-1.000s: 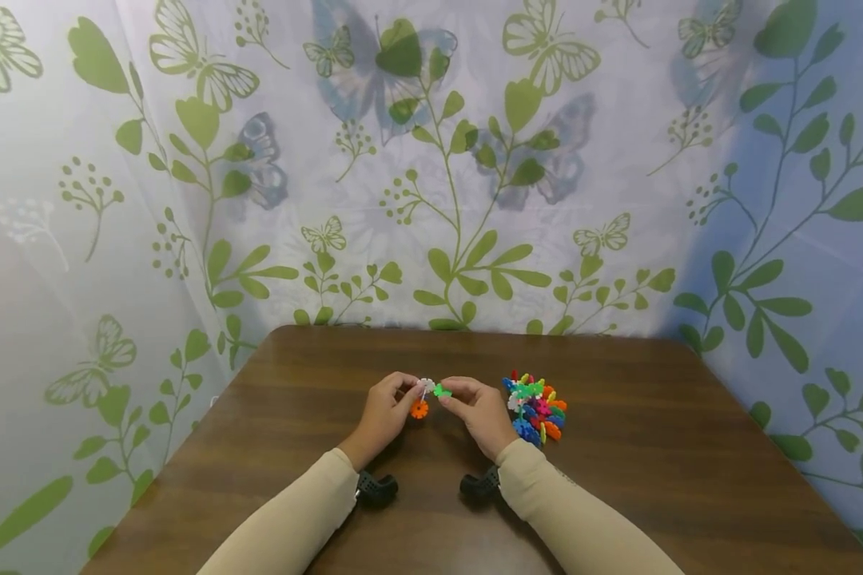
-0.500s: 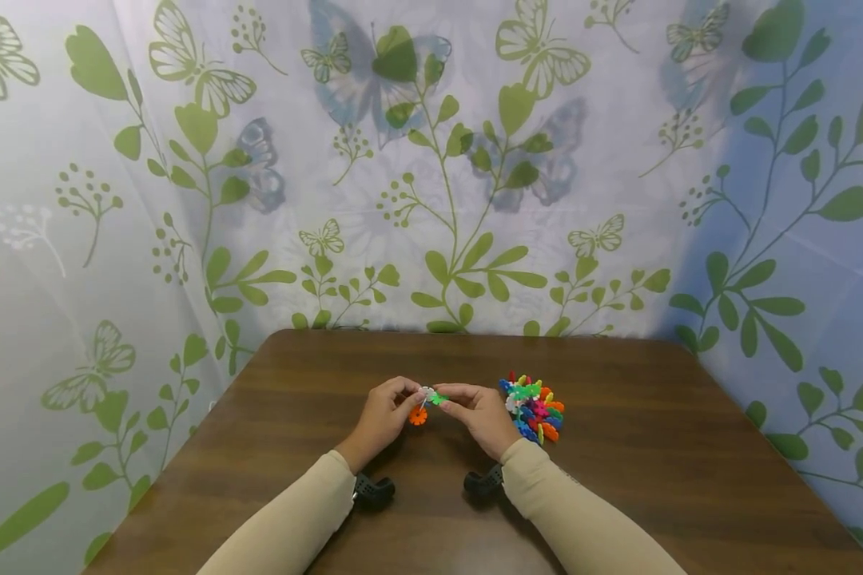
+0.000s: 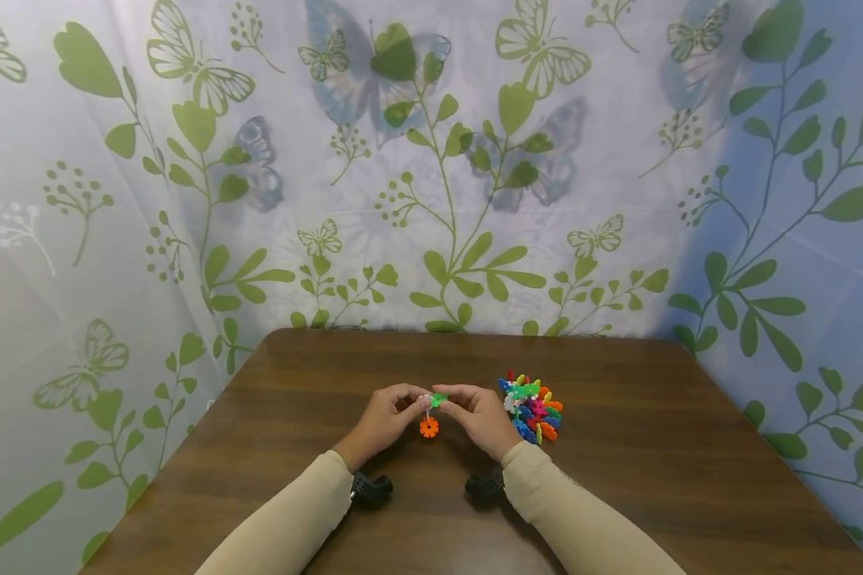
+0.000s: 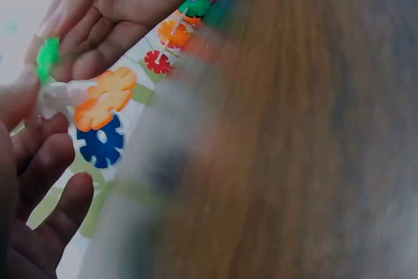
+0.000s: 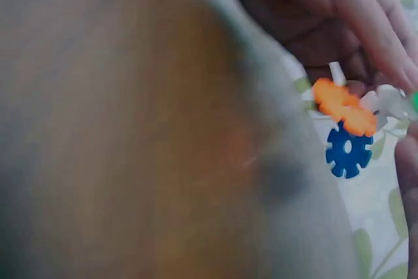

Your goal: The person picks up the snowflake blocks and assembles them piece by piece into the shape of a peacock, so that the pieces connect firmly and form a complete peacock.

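My left hand (image 3: 381,419) pinches a white notched disc (image 3: 425,401) between thumb and fingertips. With thumb and fingers, my right hand (image 3: 483,414) pinches a green notched disc (image 3: 439,398) against the white one's right side; fingers partly hide where they meet. Below the white disc hangs an orange notched disc (image 3: 429,428). A blue notched disc (image 4: 101,143) shows beneath the orange one in both wrist views. How the blue one is attached is hard to tell. Both hands are held close together above the table.
Beside the right hand lies a multicoloured cluster of interlocking discs (image 3: 532,407) on the brown wooden table (image 3: 618,495). Black wrist devices sit under the left wrist (image 3: 371,489) and right wrist (image 3: 484,489). A patterned cloth (image 3: 374,184) hangs behind.
The green disc has come from slightly apart to up against the white one. Both hands have lowered a little, and the orange disc has swung lower and to the right.
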The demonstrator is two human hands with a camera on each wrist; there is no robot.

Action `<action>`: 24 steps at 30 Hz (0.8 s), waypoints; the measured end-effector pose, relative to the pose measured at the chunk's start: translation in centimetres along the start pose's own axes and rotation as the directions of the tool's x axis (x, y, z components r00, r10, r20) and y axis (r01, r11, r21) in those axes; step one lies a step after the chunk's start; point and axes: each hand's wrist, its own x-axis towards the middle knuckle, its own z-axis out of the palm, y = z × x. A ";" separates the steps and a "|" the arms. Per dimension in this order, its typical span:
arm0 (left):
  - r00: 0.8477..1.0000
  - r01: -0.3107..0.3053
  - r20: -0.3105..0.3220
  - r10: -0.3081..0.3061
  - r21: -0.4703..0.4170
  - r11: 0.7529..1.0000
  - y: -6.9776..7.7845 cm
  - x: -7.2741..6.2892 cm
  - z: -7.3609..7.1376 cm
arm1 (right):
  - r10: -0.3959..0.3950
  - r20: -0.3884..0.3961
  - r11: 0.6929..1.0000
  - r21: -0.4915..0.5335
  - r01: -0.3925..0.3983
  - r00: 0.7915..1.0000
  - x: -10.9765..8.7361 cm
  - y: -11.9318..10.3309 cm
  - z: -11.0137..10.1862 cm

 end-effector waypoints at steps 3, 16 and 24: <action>1.000 0.012 -0.026 -0.013 -0.020 1.000 -0.2 0.2 0.1 | -0.022 -0.028 0.983 -0.180 0.017 0.999 -0.6 -0.6 -0.2; 0.995 -0.011 -0.100 0.016 0.047 0.999 -0.4 0.6 0.4 | -0.276 -0.183 0.800 -0.589 0.120 0.943 -2.4 -3.8 -6.9; 0.997 -0.036 -0.073 0.040 0.052 0.998 -0.8 0.8 0.6 | -0.012 -0.174 0.667 -0.735 -0.121 0.985 -1.6 -3.9 -12.0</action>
